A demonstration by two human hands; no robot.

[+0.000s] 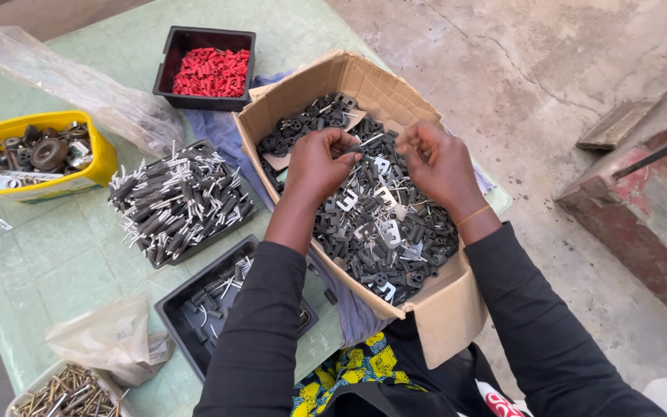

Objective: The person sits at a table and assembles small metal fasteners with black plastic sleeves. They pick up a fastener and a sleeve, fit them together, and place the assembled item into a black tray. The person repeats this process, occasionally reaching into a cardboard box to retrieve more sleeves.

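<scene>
Both hands work over an open cardboard box (434, 309) at the table edge. Left hand (314, 166) and right hand (438, 162) meet above the box's middle, fingers curled in and pressed together around a small dark part (360, 150) held between them (too small to tell its exact shape). Left fingertips pinch one end; right fingertips close on the other end or just beside it, cannot tell which.

The box holds a heap of dark grey plastic pieces (395, 232) mixed with flat silver metal plates (347, 201). A loose flap of card lies inside, toward the far corner.

On the green table (63, 255), left of the box: a black tray (175, 205) heaped with dark sleeves and silver pins, near the box. Beyond it a black tub of red plugs (211, 72). A yellow tub (9, 139) of washers and round metal bits sits at the far left, a clear bag (79, 85) beside it. Nearer the body, a second black tray (194, 316), partly under the left sleeve, holding few parts. A container of brass-coloured screws (67, 394) at the bottom-left corner, with a crumpled bag (110, 336) just above it.
</scene>
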